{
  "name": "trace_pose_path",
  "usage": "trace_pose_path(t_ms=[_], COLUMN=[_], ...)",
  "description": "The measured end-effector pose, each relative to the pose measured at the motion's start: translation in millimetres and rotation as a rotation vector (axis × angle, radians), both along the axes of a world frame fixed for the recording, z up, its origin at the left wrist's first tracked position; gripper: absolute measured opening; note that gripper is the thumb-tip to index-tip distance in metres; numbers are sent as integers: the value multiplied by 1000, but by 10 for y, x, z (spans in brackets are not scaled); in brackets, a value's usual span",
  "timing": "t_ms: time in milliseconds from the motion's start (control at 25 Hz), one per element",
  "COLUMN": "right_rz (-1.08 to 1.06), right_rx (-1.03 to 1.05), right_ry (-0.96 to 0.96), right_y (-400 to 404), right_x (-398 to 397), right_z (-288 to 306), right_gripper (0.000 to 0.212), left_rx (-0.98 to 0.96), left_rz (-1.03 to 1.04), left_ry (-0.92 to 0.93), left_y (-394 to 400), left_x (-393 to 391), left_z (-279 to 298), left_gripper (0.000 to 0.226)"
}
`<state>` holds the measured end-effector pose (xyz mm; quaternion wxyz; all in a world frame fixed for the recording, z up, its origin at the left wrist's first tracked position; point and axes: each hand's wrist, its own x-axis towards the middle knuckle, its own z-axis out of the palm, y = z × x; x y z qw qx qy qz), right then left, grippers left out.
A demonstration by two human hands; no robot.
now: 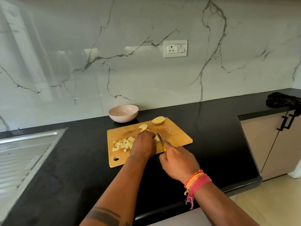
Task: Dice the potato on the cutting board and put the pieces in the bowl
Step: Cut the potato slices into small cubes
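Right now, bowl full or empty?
Empty. The pink bowl stands upright behind the cutting board, its inside bare; the diced pieces lie on the board.

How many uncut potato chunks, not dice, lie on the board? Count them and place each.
3 show: a potato half at the far edge, a smaller slice nearer the middle, and a piece under the left hand by the knife. More may be hidden beneath that hand.
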<state>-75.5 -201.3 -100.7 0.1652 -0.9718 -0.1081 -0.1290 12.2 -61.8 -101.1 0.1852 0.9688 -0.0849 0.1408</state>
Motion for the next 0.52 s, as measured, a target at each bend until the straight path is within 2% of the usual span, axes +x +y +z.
trace_pose_path(t_ms=[240, 400, 520], right_rz=[52, 62, 41], right_rx=[13, -23, -40], right_ry=[83, 72, 43], right_y=[107, 43, -45], right_x=[277, 183, -55], right_z=[61, 4, -69], right_gripper=[37, 42, 56], left_rx=[-26, -41, -34], left_rz=[3, 34, 46], left_ry=[-14, -7, -12], left_y=[5, -27, -36], left_x=[-12, 9, 4], left_z=[24, 15, 24], left_gripper=[25, 24, 24])
